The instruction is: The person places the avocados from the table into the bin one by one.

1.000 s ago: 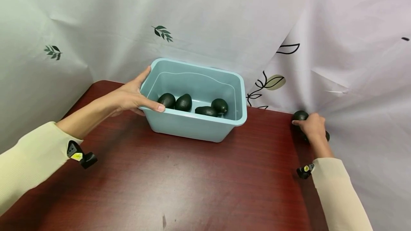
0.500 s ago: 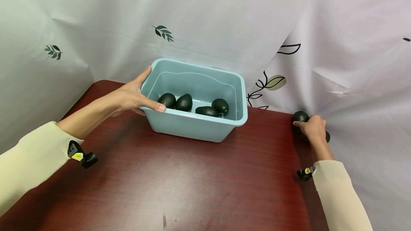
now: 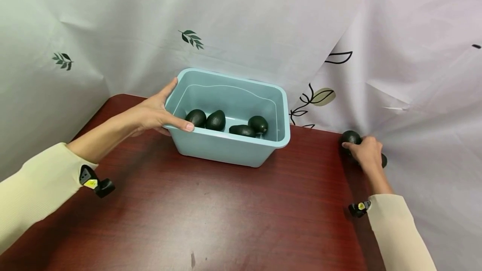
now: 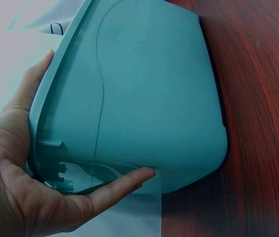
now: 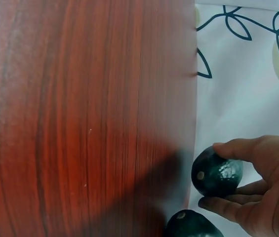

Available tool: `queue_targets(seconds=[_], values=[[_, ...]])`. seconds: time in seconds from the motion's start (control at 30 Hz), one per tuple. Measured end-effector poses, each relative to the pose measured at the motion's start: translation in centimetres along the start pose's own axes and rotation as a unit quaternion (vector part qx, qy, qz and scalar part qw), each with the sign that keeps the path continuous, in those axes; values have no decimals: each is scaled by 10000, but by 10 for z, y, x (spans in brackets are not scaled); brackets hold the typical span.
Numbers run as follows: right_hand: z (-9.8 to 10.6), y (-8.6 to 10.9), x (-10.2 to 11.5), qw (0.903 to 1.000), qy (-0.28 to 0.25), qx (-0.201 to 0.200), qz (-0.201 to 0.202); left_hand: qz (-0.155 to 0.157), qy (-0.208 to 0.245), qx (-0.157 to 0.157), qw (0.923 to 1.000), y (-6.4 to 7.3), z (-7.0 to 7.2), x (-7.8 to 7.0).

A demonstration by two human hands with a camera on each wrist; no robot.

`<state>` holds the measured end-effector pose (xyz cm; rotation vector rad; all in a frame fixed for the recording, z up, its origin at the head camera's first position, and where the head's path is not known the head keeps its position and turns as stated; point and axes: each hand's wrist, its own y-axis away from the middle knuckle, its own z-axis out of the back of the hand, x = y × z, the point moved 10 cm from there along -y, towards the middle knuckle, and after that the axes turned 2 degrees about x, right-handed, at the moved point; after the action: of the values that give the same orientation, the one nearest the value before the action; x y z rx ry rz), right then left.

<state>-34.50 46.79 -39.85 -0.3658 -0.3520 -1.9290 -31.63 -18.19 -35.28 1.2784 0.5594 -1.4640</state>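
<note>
A light blue plastic bin stands on the table with several dark green avocados inside. My left hand grips its left end, the thumb over the near rim and a finger along the far side. In the left wrist view, the left hand spreads around the end of the bin. At the table's right edge, my right hand holds an avocado. The right wrist view has that avocado between thumb and fingers, with another avocado just below it.
The reddish-brown wooden table extends in front of the bin. A pale leaf-patterned curtain hangs behind and along the right side. One more avocado shows beside the right wrist, partly hidden.
The avocado at my right hand has shifted slightly to the left, and the right forearm has drawn a little nearer. My left hand and the bin stay in place.
</note>
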Motion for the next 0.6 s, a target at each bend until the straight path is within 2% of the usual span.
queue_targets(seconds=[0.33, 0.6], values=[[0, 14, 13, 9986, -99, -248, 450, -16, -3, 3, 10000, -1, -1, -2], [3, 24, 31, 9952, -148, -420, 874, 9, -40, -25, 10000, 0, 0, -1]])
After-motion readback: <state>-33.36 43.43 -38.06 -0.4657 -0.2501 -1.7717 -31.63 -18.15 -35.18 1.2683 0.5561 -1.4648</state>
